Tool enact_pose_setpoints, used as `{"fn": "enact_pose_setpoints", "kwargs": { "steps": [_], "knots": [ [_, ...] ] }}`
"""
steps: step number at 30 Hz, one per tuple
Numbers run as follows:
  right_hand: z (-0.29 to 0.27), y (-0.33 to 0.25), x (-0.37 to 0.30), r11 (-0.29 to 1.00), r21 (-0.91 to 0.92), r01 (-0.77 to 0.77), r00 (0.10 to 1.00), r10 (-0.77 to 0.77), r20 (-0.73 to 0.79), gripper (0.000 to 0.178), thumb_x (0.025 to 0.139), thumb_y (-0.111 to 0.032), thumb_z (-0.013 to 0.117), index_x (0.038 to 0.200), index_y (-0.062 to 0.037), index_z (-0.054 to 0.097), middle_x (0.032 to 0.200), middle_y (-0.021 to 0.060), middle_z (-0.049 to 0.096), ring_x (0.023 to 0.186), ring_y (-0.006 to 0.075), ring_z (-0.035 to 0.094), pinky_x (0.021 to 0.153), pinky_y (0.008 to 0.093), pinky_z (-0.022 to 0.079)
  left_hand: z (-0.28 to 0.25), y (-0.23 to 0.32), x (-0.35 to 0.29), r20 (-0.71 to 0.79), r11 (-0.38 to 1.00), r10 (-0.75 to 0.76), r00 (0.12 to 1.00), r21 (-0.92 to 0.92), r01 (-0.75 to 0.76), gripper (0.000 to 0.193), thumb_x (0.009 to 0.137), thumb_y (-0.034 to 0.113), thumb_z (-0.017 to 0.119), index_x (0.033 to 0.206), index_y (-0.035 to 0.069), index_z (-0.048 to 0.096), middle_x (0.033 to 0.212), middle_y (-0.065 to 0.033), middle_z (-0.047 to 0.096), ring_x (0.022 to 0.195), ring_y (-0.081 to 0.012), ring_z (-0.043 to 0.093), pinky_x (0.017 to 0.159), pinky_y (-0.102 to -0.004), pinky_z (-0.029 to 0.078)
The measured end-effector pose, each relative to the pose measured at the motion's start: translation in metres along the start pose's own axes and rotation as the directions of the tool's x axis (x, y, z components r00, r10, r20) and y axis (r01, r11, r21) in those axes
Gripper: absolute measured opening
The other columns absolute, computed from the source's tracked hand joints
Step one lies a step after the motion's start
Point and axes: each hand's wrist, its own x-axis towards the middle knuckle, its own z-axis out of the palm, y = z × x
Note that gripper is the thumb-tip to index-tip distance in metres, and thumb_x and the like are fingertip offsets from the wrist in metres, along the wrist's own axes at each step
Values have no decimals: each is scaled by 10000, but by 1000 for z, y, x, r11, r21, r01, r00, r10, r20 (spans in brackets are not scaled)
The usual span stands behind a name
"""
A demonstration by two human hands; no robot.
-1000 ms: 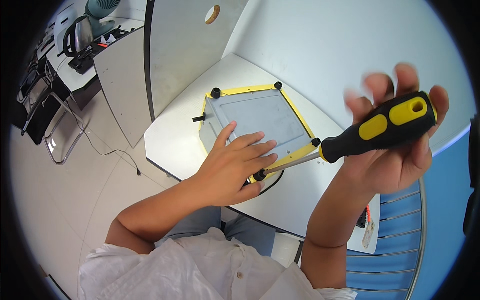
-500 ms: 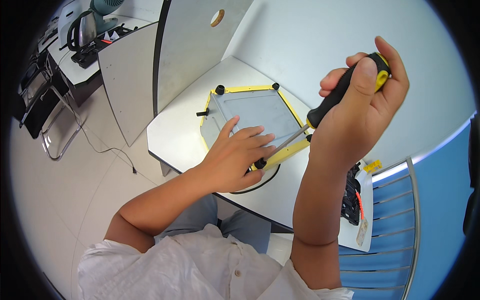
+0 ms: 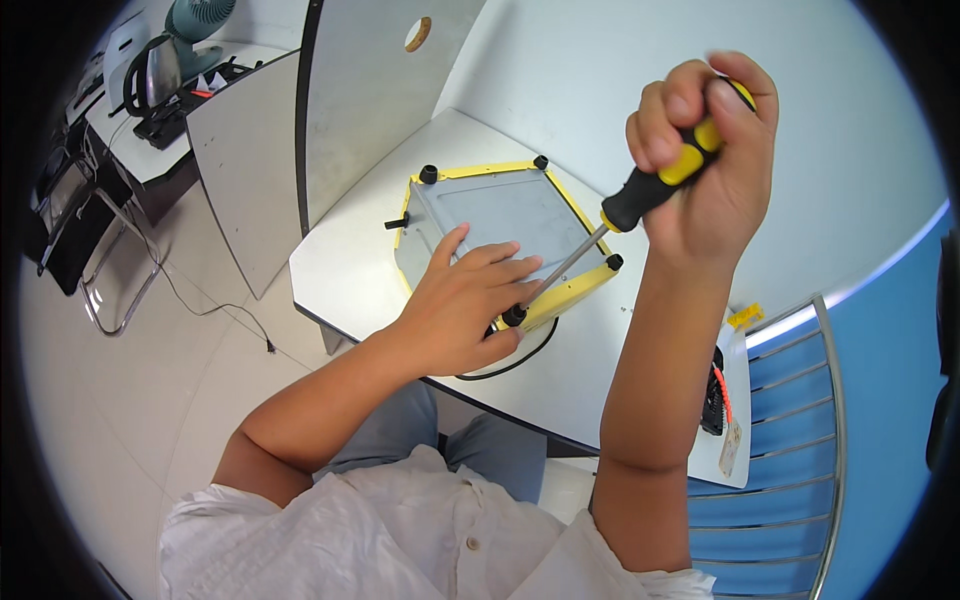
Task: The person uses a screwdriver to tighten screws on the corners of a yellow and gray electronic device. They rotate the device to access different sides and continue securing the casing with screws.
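Observation:
On the table (image 3: 350, 265) lies a boxy appliance (image 3: 500, 215) with a grey metal panel facing up, yellow edges and black feet at its corners. My left hand (image 3: 465, 300) rests with spread fingers on the panel's near-left part, its thumb beside the nearest black foot (image 3: 514, 316). My right hand (image 3: 715, 165) is closed around the black-and-yellow handle of a screwdriver (image 3: 575, 265), raised to the right. Its shaft slants down to the nearest foot, where the tip is hidden. A black knob (image 3: 397, 221) sticks out from the appliance's left side.
Partition panels (image 3: 375, 110) stand behind and left of the table. A black open tool case (image 3: 713, 405) lies at the right, by a metal rail (image 3: 835, 420) and a small yellow piece (image 3: 745, 316). A kettle (image 3: 160, 70) and a fan (image 3: 200, 20) sit on a far-left desk.
My right hand has turned about the screwdriver handle, its fingers now wrapped around it from the other side. My left hand stays on the appliance. The whole view has shifted slightly.

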Motion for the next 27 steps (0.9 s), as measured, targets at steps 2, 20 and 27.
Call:
{"fn": "enact_pose_setpoints", "kwargs": {
  "steps": [2,20,27],
  "knots": [
    [33,-5,-7,848,-515,-126,908,-111,-404,239,970,-146,469,1145,8,523,825,74,544,635,128,533,582,257,458,-1,-1,-2,10,1000,-23,1000,13,22,552,724,261,615,1244,77,616,1370,-79,533,1335,-288,409,1136,-586,106],
    [43,-77,-2,553,-833,17,949,254,188,273,802,-121,649,1032,-28,535,908,96,553,767,131,558,666,252,451,-3,2,0,0,1000,-19,1000,3,19,446,773,252,592,1171,60,648,1340,-105,545,1317,-302,422,1128,-581,127],
    [59,-8,-1,976,-218,-19,777,-123,-617,295,837,21,556,1099,-38,435,837,147,599,593,177,618,620,332,587,-1,-2,-3,-2,999,-28,1000,31,28,541,733,251,580,1254,111,613,1365,-92,537,1333,-303,411,1141,-568,104]
  ]
}}
